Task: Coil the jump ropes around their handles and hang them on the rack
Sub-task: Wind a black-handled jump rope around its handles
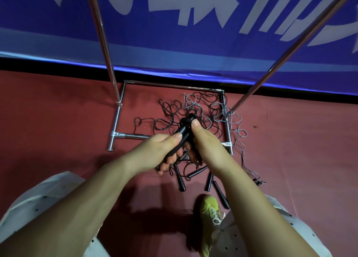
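Note:
Both hands hold a pair of black jump-rope handles point(185, 130) together above the floor. My left hand point(160, 150) grips their lower part, thumb laid along the side. My right hand point(203, 140) grips them from the right, thumb pressed near the top end. A tangle of dark and grey ropes point(193, 111) lies on the red floor inside the base of the metal rack point(120, 109). Several more black handles point(210, 181) lie on the floor under my hands. The rack's two uprights point(102, 39) rise out of the top of the view; its hanging bar is out of sight.
A blue banner with white lettering point(174, 34) covers the wall behind the rack. My yellow-green shoe point(210, 212) stands just right of centre, near the loose handles. A grey rope point(242, 140) trails out over the rack's right base rail onto the floor.

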A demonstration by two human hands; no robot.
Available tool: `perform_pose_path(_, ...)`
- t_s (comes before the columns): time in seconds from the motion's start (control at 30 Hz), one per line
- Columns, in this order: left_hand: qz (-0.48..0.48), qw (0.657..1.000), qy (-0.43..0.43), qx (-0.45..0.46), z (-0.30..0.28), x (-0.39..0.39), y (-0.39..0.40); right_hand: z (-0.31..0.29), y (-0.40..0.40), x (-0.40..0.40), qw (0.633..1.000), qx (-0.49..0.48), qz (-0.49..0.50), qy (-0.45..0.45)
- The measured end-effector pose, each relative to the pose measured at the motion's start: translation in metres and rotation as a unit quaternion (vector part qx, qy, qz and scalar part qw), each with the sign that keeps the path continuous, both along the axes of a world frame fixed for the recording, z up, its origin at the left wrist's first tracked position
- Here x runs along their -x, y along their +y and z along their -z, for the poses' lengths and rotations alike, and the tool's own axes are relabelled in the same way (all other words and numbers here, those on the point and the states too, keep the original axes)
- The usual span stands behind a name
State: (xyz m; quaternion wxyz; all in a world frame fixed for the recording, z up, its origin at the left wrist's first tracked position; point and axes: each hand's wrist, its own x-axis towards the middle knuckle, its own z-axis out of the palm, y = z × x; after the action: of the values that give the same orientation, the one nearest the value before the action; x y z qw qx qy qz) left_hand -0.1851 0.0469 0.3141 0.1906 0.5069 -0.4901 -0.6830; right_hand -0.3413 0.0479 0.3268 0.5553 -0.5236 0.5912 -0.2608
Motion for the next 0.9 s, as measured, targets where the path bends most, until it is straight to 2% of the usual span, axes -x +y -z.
perform_pose_path(0.13, -0.005, 0.997, 0.072, -0.039, -0.003, 0.000, 0.000, 0.000, -0.001, 0.004, 1.000, -0.014, 0.011, -0.003)
perform_pose_path(0.2, -0.021, 0.996, 0.073, -0.047, -0.003, 0.002, -0.001, 0.007, -0.006, 0.003, 0.999, -0.034, 0.018, -0.012)
perform_pose_path(0.33, -0.028, 0.999, -0.027, -0.001, 0.006, 0.005, -0.003, 0.023, -0.021, -0.002, 0.982, -0.144, 0.084, -0.087)
perform_pose_path(0.47, -0.020, 0.997, -0.073, 0.010, 0.014, 0.006, -0.005, 0.015, -0.009, 0.006, 0.993, -0.115, 0.020, 0.028)
perform_pose_path(0.53, -0.029, 0.999, -0.035, -0.006, 0.011, 0.004, -0.006, 0.013, -0.009, 0.010, 0.995, -0.083, 0.015, 0.051)
perform_pose_path(0.67, -0.077, 0.991, 0.082, -0.069, 0.003, -0.001, -0.010, 0.009, -0.014, 0.009, 0.998, -0.053, 0.046, 0.002)
perform_pose_path(0.8, -0.093, 0.984, 0.099, -0.113, 0.005, 0.000, -0.011, 0.010, -0.011, 0.004, 0.998, -0.016, 0.058, 0.028)
perform_pose_path(0.9, -0.047, 0.973, 0.157, -0.166, 0.001, -0.004, -0.012, 0.009, -0.014, 0.007, 0.995, -0.017, 0.094, 0.013)
